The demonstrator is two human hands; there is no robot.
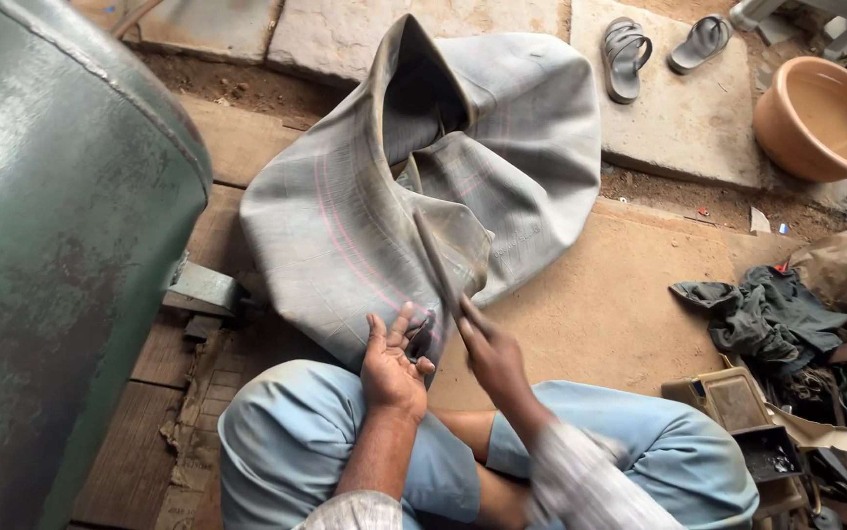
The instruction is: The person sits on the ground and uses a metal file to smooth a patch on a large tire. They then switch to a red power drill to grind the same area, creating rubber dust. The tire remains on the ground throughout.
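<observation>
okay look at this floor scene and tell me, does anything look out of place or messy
Mostly no. The grey inner tube lies deflated and folded. The left hand rests on its edge and the right hand holds a thin rod over it. A crumpled dark cloth lies amid clutter at the right edge.

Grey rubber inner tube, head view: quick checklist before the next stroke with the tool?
1. Left hand pressing the folded grey rubber inner tube flat: ok.
2. Right hand gripping the thin dark metal tool: ok.
3. Tool tip lying on the tube: ok.
4. Left fingers clear of the tool's path: cannot tell, they sit close.
5. Spot being worked visible: cannot tell, blurred.
</observation>
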